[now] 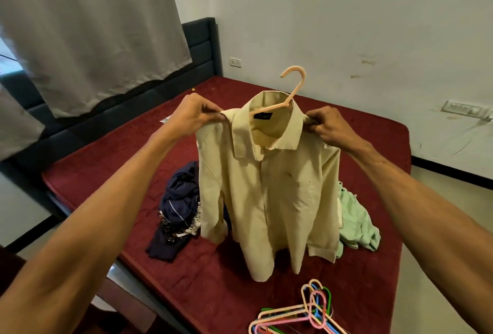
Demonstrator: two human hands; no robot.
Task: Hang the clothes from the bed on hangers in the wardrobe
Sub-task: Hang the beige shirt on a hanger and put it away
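Bedroom, seen from above my own arms: a grey curtain (93,35) hangs at far left, partly covering a dark padded headboard (202,40), and the bed (106,168) with its maroon quilted cover runs across the frame below. My left hand (196,113) is raised over the bed, fingers and thumb pinching one shoulder of a pale yellow shirt (266,187). Beneath that hand, a heap of navy clothes (181,200) with some patterned fabric lies crumpled on the cover, partly behind the shirt. The shirt itself hangs upright between my hands, collar open, its hem and cuffs reaching down to the bed. A peach hanger (293,85) sits inside the collar, its hook rising free above the neckline and tilted to the right. Lower down, near the bed's front edge, a bundle of spare hangers (304,312) in peach, pink, blue and green lies tangled together. My right hand (330,127) grips the shirt's other shoulder, fingers curled into the cloth just beside the collar point. A mint green garment (357,221) lies bunched on the bed behind the shirt's right sleeve, and a switch panel (464,108) is fixed to the wall at far right
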